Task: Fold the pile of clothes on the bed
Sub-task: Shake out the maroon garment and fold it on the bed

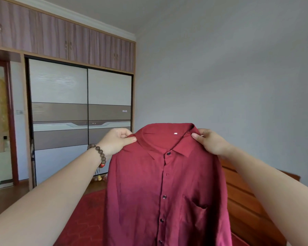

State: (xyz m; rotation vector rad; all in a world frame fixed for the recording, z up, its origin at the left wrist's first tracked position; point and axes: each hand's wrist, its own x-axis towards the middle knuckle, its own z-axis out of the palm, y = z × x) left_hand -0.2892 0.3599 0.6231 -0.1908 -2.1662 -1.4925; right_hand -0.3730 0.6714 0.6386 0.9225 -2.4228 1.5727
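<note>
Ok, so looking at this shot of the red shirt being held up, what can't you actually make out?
Head view only:
- Pile of clothes: not seen; the red shirt and the frame's lower edge hide most of the bed.
- Shirt hem and sleeve ends: cut off by the bottom edge.
- White collar label: too small to read.
- Left hand and right hand: fingertips tucked behind the shoulder fabric.

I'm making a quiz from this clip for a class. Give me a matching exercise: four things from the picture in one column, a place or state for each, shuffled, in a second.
Things:
1. red shirt
2. bead bracelet
3. chest pocket
4. wardrobe

Places or states:
A. at the left wall, doors closed
B. held up by both shoulders
C. round the wrist of the left hand
D. on the shirt below the right hand

Pairs: 1-B, 2-C, 3-D, 4-A
</note>
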